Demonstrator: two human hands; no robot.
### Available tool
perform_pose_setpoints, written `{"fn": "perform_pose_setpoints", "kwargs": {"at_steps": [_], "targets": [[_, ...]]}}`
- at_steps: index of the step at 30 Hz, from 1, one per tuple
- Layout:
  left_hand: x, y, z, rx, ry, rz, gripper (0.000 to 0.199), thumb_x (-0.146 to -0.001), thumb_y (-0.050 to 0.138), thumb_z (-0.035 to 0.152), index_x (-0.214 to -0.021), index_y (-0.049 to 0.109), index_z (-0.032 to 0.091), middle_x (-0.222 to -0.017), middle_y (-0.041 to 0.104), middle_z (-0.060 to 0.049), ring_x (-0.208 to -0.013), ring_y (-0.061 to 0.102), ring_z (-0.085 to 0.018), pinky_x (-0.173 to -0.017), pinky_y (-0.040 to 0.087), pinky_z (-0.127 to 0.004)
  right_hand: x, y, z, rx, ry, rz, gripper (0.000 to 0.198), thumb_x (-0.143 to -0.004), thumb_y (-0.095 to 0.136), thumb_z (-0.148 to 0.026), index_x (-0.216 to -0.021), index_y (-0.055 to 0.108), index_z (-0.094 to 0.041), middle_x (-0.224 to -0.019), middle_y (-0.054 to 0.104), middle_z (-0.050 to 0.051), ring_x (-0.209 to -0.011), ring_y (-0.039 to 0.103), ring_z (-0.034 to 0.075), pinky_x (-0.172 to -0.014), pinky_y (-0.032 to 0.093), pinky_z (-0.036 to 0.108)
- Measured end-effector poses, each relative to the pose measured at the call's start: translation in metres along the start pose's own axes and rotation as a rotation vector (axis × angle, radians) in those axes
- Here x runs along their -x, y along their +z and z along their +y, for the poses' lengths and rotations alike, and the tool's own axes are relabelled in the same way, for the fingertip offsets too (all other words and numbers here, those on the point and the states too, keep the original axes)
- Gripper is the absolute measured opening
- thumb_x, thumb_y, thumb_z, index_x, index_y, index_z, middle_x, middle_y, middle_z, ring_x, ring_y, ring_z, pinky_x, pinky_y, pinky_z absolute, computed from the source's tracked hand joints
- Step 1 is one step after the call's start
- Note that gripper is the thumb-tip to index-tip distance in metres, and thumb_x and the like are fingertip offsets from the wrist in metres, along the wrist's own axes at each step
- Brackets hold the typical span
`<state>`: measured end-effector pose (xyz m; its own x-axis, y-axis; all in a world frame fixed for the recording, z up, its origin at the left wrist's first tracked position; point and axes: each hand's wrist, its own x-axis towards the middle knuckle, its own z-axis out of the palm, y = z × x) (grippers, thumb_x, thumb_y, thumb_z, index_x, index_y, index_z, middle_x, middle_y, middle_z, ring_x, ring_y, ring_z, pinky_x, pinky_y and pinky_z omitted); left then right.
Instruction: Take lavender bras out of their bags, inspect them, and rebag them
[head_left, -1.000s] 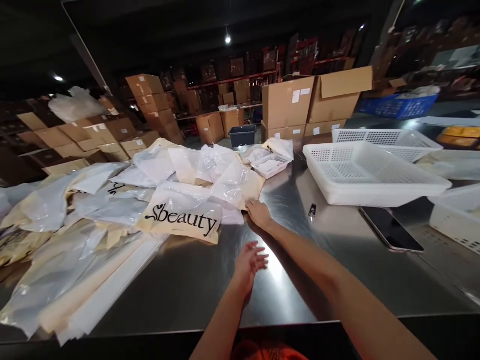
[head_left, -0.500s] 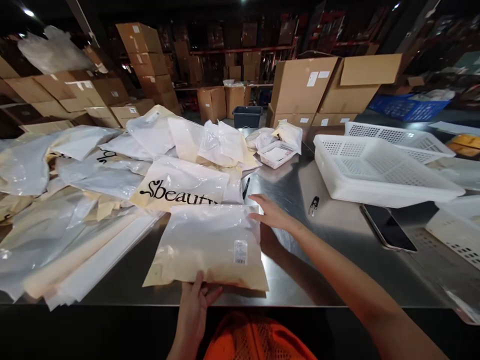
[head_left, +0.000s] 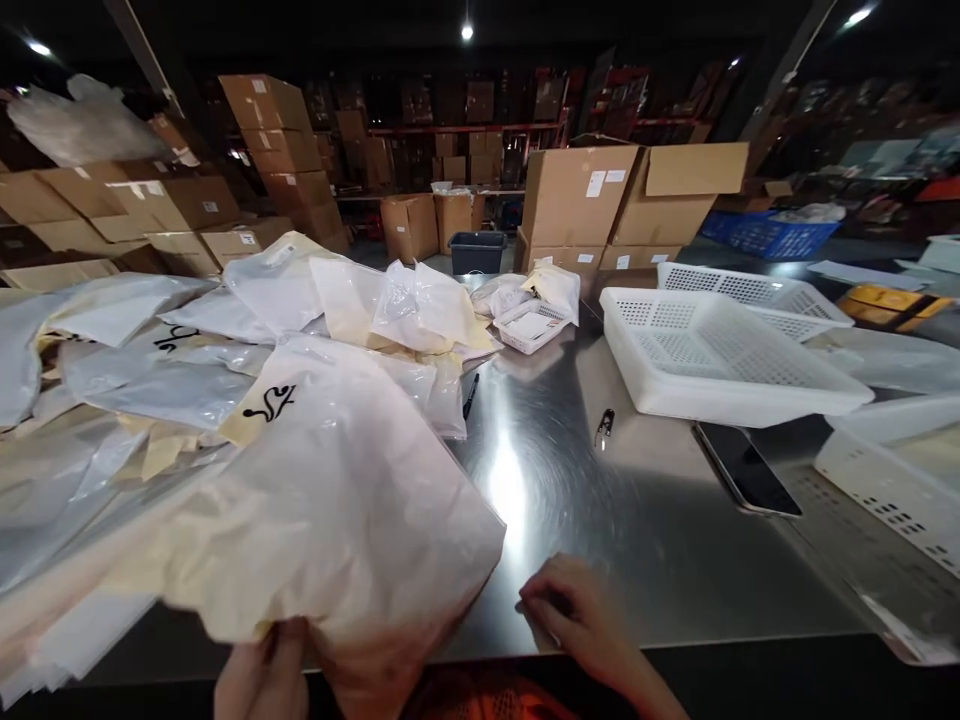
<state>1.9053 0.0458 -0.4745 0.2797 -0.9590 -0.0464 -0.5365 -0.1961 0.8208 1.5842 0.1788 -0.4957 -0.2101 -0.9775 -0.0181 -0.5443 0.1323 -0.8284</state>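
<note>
Wide steel table (head_left: 637, 530), and its left half is buried: a heap of plastic bags (head_left: 285, 295) slumps toward the near left corner. Toward the right edge, a shallow white basket (head_left: 742, 390). Now the bulky bag (head_left: 360, 500), tilted over the table's near edge, left of centre, lapping the heap; its underside is hidden, so no telling how much the table supports.

Left hand (head_left: 262, 670) pinches the bag's near edge, and that's the worry: a one-handed hold on slick film could slip or tear if the contents sag. Drag it against the heap and the loose bags could slide. Right hand (head_left: 574, 610) hovers at the near edge, loosely curled, nothing visible in it. Phone (head_left: 746, 470) right by the basket; a nudged basket could shove it. Black pen (head_left: 471, 396) beside the heap, easily swept by a swinging corner.
</note>
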Motion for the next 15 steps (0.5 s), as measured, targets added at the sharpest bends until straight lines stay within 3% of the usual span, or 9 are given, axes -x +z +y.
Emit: {"fn": "perform_pose_setpoints", "kwargs": {"at_steps": [2, 4, 5, 8, 10, 12, 15], "targets": [[-0.038, 0.0, 0.031, -0.104, 0.17, -0.157, 0.034, -0.073, 0.049, 0.05, -0.076, 0.065, 0.019, -0.076, 0.069, -0.008, -0.081, 0.066, -0.03, -0.073, 0.054, -0.038, 0.007, 0.007, 0.007, -0.034, 0.001, 0.056, 0.022, -0.091, 0.054, -0.034, -0.087, 0.072, -0.022, -0.087, 0.068, 0.006, -0.088, 0.061, 0.022, -0.083, 0.044, 0.036], [-0.079, 0.013, 0.073, -0.292, 0.461, -0.318, 0.039, -0.083, 0.038, 0.045, -0.081, 0.066, 0.017, -0.086, 0.071, -0.01, -0.086, 0.066, -0.027, -0.079, 0.053, -0.036, 0.005, 0.011, 0.013, -0.103, 0.024, 0.138, 0.022, -0.09, 0.055, -0.037, -0.091, 0.071, -0.022, -0.09, 0.068, 0.006, -0.087, 0.062, 0.022, -0.083, 0.046, 0.037], [-0.096, 0.025, 0.096, -0.444, 0.576, -0.401, 0.038, -0.086, 0.033, 0.033, -0.086, 0.066, 0.015, -0.093, 0.071, -0.011, -0.092, 0.065, -0.025, -0.084, 0.051, -0.035, 0.003, 0.012, 0.016, -0.165, 0.059, 0.219, 0.022, -0.088, 0.058, -0.038, -0.097, 0.07, -0.022, -0.09, 0.067, 0.006, -0.087, 0.062, 0.022, -0.083, 0.047, 0.037], [-0.121, 0.071, 0.153, -0.53, 0.693, -0.497, 0.039, -0.088, 0.037, 0.016, -0.114, 0.066, 0.012, -0.117, 0.068, -0.012, -0.111, 0.061, -0.023, -0.099, 0.045, -0.034, -0.005, 0.012, 0.02, -0.46, 0.225, 0.509, 0.053, -0.077, 0.068, -0.042, -0.124, 0.054, -0.022, -0.101, 0.064, 0.007, -0.09, 0.063, 0.023, -0.078, 0.052, 0.035], [-0.11, 0.106, 0.171, -0.584, 0.675, -0.469, 0.049, -0.093, 0.039, 0.019, -0.139, 0.05, 0.006, -0.132, 0.058, -0.022, -0.123, 0.054, -0.034, -0.104, 0.04, -0.052, -0.008, 0.013, 0.02, -0.64, 0.297, 0.601, 0.07, -0.07, 0.072, -0.044, -0.132, 0.045, -0.025, -0.119, 0.059, 0.01, -0.096, 0.063, 0.023, -0.071, 0.053, 0.033], [-0.08, 0.139, 0.171, -0.648, 0.636, -0.446, 0.058, -0.096, 0.04, 0.027, -0.148, 0.037, 0.002, -0.142, 0.046, -0.033, -0.13, 0.044, -0.049, -0.1, 0.032, -0.072, -0.008, 0.015, 0.019, -0.728, 0.316, 0.662, 0.072, -0.067, 0.074, -0.047, -0.131, 0.046, -0.029, -0.133, 0.052, 0.011, -0.099, 0.062, 0.023, -0.065, 0.053, 0.029], [-0.017, 0.174, 0.148, -0.716, 0.724, -0.547, 0.063, -0.094, 0.05, 0.04, -0.151, 0.039, 0.018, -0.16, 0.02, -0.026, -0.144, 0.011, -0.056, -0.1, 0.013, -0.083, -0.006, 0.014, 0.016, -0.73, 0.335, 0.738, 0.072, -0.068, 0.071, -0.053, -0.132, 0.048, -0.03, -0.137, 0.051, 0.01, -0.096, 0.063, 0.022, -0.063, 0.051, 0.029]]}}
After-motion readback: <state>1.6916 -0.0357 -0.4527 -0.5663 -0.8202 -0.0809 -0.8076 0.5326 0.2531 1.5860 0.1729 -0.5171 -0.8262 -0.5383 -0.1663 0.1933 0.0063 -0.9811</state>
